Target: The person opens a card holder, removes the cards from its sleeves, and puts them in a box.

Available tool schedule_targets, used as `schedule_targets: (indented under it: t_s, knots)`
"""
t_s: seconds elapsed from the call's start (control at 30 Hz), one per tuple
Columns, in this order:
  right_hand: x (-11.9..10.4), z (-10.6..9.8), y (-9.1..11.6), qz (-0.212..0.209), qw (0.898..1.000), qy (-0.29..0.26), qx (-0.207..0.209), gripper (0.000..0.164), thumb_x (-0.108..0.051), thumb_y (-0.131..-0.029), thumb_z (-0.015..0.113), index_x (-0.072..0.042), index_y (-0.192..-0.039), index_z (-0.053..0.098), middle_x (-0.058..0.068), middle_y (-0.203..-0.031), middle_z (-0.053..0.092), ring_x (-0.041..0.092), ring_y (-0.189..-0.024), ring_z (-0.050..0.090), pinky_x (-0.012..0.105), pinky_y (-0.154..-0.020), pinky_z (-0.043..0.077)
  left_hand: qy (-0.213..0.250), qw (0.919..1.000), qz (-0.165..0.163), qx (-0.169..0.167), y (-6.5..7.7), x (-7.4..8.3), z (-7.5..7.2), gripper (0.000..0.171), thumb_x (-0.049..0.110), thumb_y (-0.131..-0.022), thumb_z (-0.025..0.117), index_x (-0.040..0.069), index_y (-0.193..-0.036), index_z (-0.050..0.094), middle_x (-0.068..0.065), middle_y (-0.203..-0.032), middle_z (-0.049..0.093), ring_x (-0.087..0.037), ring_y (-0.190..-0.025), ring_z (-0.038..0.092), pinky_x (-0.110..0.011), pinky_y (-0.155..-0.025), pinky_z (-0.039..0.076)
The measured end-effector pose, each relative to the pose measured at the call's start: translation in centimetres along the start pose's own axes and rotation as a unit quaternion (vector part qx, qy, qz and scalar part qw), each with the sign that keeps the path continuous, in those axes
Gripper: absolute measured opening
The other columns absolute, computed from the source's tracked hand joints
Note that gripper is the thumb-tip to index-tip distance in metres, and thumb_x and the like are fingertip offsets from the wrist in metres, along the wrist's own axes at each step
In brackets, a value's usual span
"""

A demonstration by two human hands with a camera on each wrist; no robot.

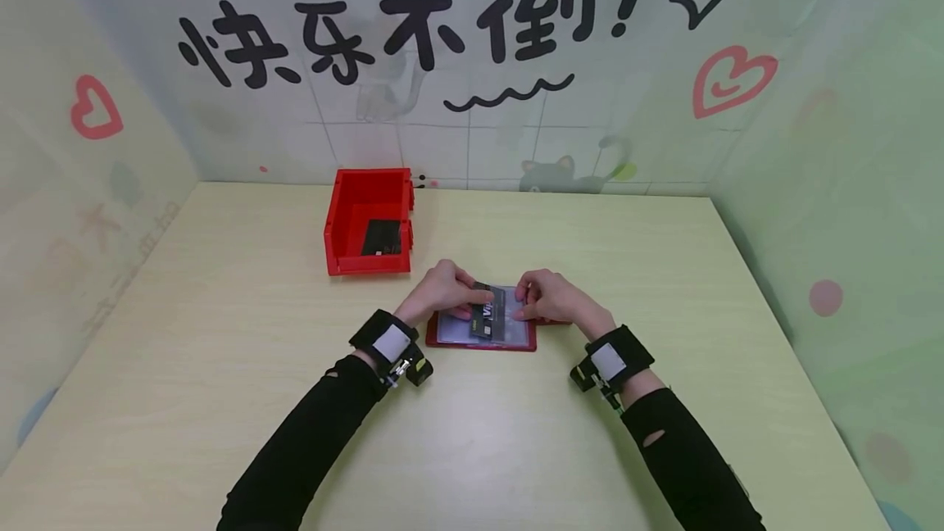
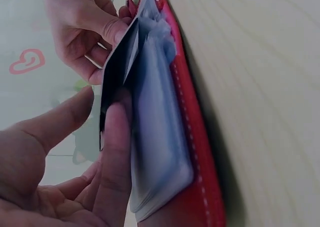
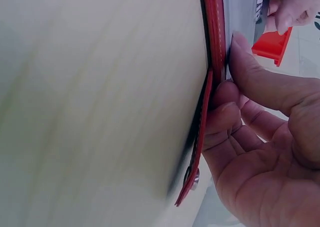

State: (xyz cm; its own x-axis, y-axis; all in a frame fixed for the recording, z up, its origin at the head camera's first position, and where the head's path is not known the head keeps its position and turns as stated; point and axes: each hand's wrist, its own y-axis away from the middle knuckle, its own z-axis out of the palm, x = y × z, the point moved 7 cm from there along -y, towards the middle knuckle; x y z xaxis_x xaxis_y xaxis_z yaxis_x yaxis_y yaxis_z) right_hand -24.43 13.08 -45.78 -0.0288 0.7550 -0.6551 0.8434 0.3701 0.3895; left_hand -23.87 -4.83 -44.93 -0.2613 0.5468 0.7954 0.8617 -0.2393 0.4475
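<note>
A red card holder (image 1: 482,347) lies open on the table, its clear plastic sleeves (image 1: 451,331) facing up. Over the sleeves is a black card (image 1: 488,322) with white "VIP" lettering. My left hand (image 1: 445,288) holds this card by its far left part, thumb above and fingers below. In the left wrist view the card (image 2: 118,62) stands tilted along a sleeve. My right hand (image 1: 555,299) pinches the right edge of the sleeves between thumb and fingers. Beside those fingers, the holder's red strap (image 3: 202,122) sticks out with a metal snap (image 3: 195,178).
Behind and to the left stands a red open-front bin (image 1: 369,264) with black cards (image 1: 381,237) inside. The pale wooden table (image 1: 184,334) is enclosed by printed cloth walls (image 1: 833,187) at the back and sides.
</note>
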Motion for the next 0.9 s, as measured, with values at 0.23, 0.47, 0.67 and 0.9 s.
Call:
schedule_targets:
  t_s: [0.23,0.47,0.67,0.9]
  knots:
    - [-0.2,-0.1,-0.1,-0.008,1.000,0.006,0.001,0.023,-0.013,-0.089,0.077,-0.006,-0.102,0.060,0.003,-0.079,0.050,0.018,-0.075,0.050,0.026,-0.064,0.040,-0.012,0.9998,-0.012,0.007,0.0,-0.3,0.2,0.047,0.021,-0.088,0.079,0.000,-0.124,0.057,-0.017,-0.109,0.066,-0.012,-0.060,0.064,-0.017,-0.058,0.053]
    - [-0.2,-0.2,0.0,-0.015,1.000,0.001,0.004,0.024,-0.013,-0.088,0.078,-0.004,-0.101,0.060,0.003,-0.076,0.049,0.017,-0.071,0.050,0.025,-0.061,0.040,-0.012,0.9999,-0.009,-0.007,0.2,-0.5,-0.3,0.050,0.020,-0.093,0.073,-0.002,-0.132,0.051,-0.021,-0.122,0.062,-0.017,-0.077,0.066,-0.019,-0.061,0.055]
    - [-0.2,-0.2,0.2,-0.016,1.000,-0.012,0.001,0.024,-0.012,-0.087,0.078,-0.004,-0.100,0.059,0.003,-0.075,0.048,0.016,-0.067,0.049,0.025,-0.059,0.041,-0.008,0.9999,-0.007,-0.002,0.7,-0.8,-1.3,0.052,0.018,-0.094,0.071,-0.003,-0.136,0.049,-0.022,-0.126,0.061,-0.024,-0.092,0.066,-0.022,-0.064,0.057]
    - [-0.2,-0.1,0.2,-0.019,1.000,-0.008,0.000,0.025,-0.014,-0.087,0.079,-0.005,-0.100,0.059,0.002,-0.075,0.048,0.016,-0.066,0.048,0.025,-0.059,0.039,0.001,1.0000,-0.007,0.005,1.1,-1.3,-2.7,0.053,0.017,-0.095,0.070,-0.005,-0.138,0.050,-0.025,-0.126,0.063,-0.025,-0.095,0.067,-0.024,-0.065,0.059]
